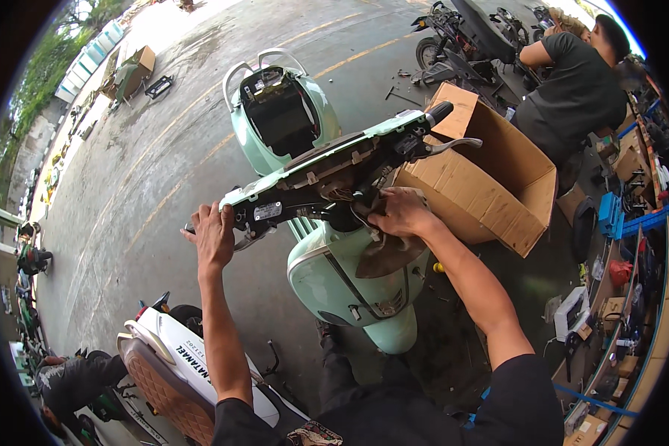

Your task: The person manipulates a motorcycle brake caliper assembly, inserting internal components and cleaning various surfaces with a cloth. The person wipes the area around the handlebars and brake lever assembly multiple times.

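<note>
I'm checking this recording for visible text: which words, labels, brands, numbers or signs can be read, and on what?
White scooter: large dark lettering, legible, with smaller digits beside it; wording not copied out.
Silver plate on the handlebar, near the left hand: fine printed lines, too small to read.
Elsewhere I can make out no readable text.

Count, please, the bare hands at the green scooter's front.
2: the left hand at the left end of the handlebar, the right hand near the wires below its middle.
</note>
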Motion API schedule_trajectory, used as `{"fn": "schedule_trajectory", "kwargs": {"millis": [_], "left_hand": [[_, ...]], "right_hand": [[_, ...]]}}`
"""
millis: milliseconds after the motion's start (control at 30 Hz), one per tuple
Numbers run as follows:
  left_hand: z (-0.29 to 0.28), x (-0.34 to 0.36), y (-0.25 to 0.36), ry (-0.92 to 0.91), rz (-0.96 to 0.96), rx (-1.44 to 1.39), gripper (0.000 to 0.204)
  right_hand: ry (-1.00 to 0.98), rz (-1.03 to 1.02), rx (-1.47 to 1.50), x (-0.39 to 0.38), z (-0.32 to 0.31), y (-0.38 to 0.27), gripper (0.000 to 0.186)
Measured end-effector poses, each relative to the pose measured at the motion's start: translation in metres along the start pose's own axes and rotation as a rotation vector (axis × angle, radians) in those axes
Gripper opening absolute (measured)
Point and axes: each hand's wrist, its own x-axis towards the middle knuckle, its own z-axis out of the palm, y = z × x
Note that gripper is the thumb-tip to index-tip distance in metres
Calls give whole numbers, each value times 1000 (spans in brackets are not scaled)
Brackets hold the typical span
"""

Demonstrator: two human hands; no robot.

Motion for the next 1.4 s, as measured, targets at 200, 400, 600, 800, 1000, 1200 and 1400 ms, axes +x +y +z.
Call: {"fn": "schedule_trajectory", "kwargs": {"millis": [200,400,600,800,1000,1200,1400], "left_hand": [[-4,-21,13,-17,-73,17,64],[-11,-33,27,35,-108,79,61],[-5,-28,21,20,-85,53,61],[-8,-30,23,49,-72,77,63],[-6,-32,17,56,-62,30,67],[-2,-26,18,73,-41,44,63],[1,-24,10,63,-33,39,59]], "right_hand": [[92,-27,-11,2,14,-1,48],[449,86,1240,-62,-2,18,35],[528,-3,203,7,12,48,37],[144,1,-21,19,-22,21,30],[191,-59,-111,8,-18,11,30],[192,-30,-19,9,-25,31,27],[-14,-131,-99,14,-12,35,29]]}}
